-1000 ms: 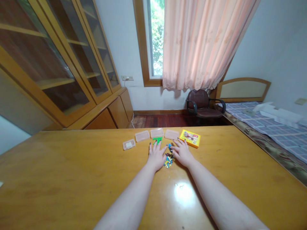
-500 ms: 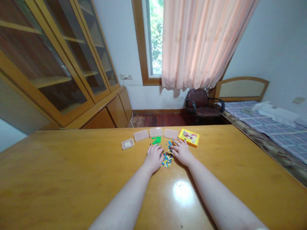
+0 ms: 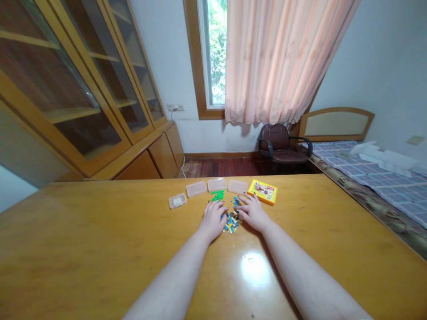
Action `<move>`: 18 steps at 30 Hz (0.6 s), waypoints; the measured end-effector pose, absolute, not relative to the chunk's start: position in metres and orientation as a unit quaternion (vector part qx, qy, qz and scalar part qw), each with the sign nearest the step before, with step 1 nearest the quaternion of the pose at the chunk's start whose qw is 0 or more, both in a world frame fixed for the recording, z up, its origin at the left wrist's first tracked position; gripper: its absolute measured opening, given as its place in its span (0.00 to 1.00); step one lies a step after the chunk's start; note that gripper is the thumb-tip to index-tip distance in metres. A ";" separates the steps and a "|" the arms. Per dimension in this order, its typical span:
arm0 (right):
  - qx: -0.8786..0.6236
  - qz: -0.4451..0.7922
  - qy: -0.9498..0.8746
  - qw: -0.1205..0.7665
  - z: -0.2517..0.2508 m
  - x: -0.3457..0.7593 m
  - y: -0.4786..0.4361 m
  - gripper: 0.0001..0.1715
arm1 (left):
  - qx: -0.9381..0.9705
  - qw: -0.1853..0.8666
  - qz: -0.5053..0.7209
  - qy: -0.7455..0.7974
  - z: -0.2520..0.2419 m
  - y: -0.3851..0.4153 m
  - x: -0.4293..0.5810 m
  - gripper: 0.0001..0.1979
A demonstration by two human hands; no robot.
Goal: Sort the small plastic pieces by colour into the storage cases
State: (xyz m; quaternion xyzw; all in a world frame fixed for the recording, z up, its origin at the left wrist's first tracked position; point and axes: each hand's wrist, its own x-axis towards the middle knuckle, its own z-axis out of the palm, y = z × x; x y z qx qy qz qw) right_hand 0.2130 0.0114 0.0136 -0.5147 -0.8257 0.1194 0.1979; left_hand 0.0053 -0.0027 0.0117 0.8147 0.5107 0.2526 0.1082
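My left hand (image 3: 212, 220) and my right hand (image 3: 253, 212) rest palm down on the yellow wooden table (image 3: 100, 235), fingers apart, with nothing visible in either. Between them lies a scattered heap of tiny blue, yellow and dark plastic pieces (image 3: 231, 222), touching the left hand's fingertips. Just above my left fingers is a small patch of green pieces (image 3: 217, 195). Several clear plastic boxes with shut lids, the leftmost being a small box (image 3: 177, 201), stand in a row beyond. A yellow product box (image 3: 262, 192) lies past my right fingers.
A glass-fronted wooden cabinet (image 3: 76, 80) stands beyond the table's far left. A dark chair (image 3: 280, 144) sits under the window's pink curtain (image 3: 276, 58). A bed with a checked cover (image 3: 376, 178) runs along the table's right edge.
The small pieces between my hands have spread out a little, and the green pieces lie in a tighter patch. My hands have shifted only slightly, and the view has tilted a little.
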 end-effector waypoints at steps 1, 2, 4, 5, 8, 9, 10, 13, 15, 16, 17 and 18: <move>-0.520 0.118 -0.822 0.199 0.014 0.213 0.012 0.15 | 0.814 0.108 0.253 0.512 0.011 -0.002 0.005 0.13; -0.522 0.120 -0.821 0.196 0.014 0.214 0.012 0.15 | 0.813 0.107 0.253 0.513 0.011 -0.002 0.005 0.13; -0.514 0.129 -0.828 0.184 0.014 0.215 0.011 0.15 | 0.810 0.107 0.256 0.517 0.009 -0.001 0.004 0.13; -0.506 0.133 -0.834 0.177 0.014 0.215 0.011 0.15 | 0.809 0.106 0.258 0.518 0.009 -0.001 0.004 0.13; -0.496 0.131 -0.844 0.156 0.012 0.215 0.012 0.18 | 0.806 0.102 0.265 0.519 0.006 0.000 0.003 0.13; -0.500 0.127 -0.844 0.148 0.010 0.214 0.013 0.20 | 0.805 0.101 0.266 0.520 0.005 0.000 0.003 0.13; -0.506 0.122 -0.842 0.141 0.009 0.214 0.014 0.22 | 0.805 0.100 0.267 0.520 0.005 0.000 0.003 0.13; -0.513 0.101 -0.839 0.152 0.007 0.213 0.017 0.25 | 0.803 0.100 0.272 0.520 0.003 0.001 0.003 0.13; -0.506 0.094 -0.836 0.189 0.008 0.214 0.017 0.22 | 0.802 0.101 0.276 0.520 0.003 0.002 0.002 0.13; -0.497 0.098 -0.837 0.206 0.008 0.215 0.017 0.20 | 0.801 0.102 0.277 0.520 0.003 0.002 0.002 0.13; -0.489 0.105 -0.837 0.219 0.009 0.216 0.016 0.19 | 0.800 0.104 0.277 0.521 0.003 0.002 0.002 0.13; -0.484 0.112 -0.837 0.228 0.010 0.217 0.015 0.20 | 0.799 0.107 0.278 0.522 0.003 0.002 0.002 0.13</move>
